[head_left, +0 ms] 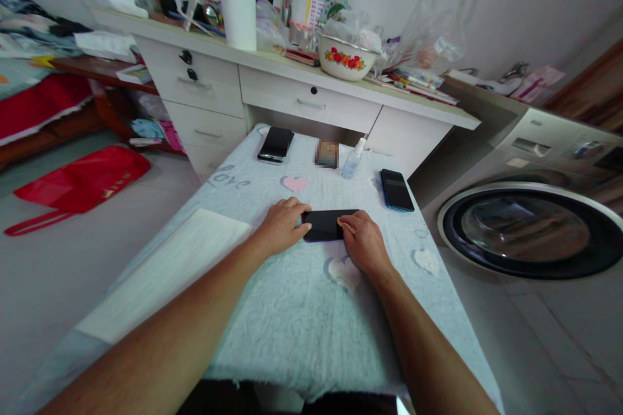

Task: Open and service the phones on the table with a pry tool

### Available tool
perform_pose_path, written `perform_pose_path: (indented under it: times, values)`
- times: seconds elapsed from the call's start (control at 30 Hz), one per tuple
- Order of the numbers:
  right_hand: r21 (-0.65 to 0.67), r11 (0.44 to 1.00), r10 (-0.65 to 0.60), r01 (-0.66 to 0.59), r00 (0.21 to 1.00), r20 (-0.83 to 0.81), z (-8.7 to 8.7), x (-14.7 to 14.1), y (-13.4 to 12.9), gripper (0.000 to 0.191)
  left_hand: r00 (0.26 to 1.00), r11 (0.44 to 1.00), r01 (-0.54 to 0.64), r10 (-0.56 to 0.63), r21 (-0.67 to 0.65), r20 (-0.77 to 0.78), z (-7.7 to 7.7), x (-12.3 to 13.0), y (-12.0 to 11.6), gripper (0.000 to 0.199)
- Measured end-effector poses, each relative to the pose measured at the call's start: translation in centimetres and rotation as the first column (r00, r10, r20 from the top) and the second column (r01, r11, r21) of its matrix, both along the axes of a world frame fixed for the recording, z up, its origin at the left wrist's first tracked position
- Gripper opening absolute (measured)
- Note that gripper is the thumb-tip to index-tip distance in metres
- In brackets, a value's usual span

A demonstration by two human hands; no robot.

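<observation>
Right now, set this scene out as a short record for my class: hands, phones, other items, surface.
Left hand: at the left end of the middle phone
Right hand: on its right part; anything pinched there is unclear
Far phone: dark, beyond the left hand; possibly stacked
Blue-edged phone: lying near the right edge
Spray bottle: upright, beyond the middle phone
Blurred item: left of the bottle, unreadable
White strip: at left
Surface: cloth with heart prints
</observation>
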State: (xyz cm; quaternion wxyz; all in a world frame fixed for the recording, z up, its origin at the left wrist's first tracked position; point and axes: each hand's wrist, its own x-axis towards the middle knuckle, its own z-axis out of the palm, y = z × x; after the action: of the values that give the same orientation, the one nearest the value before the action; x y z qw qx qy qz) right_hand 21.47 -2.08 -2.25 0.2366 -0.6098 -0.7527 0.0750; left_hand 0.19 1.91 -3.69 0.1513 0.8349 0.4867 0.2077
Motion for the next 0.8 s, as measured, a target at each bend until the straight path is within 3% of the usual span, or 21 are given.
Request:
perform_pose_path:
  times: [0.8]
  values:
    - [-0.023,1.0,0.002,-0.002,1.0,0.025,0.21,0.02,-0.03,0.026,1.0,1.0,-0.01,0.01,-0.012,0.007,0.19,0.07,-0.08,0.034]
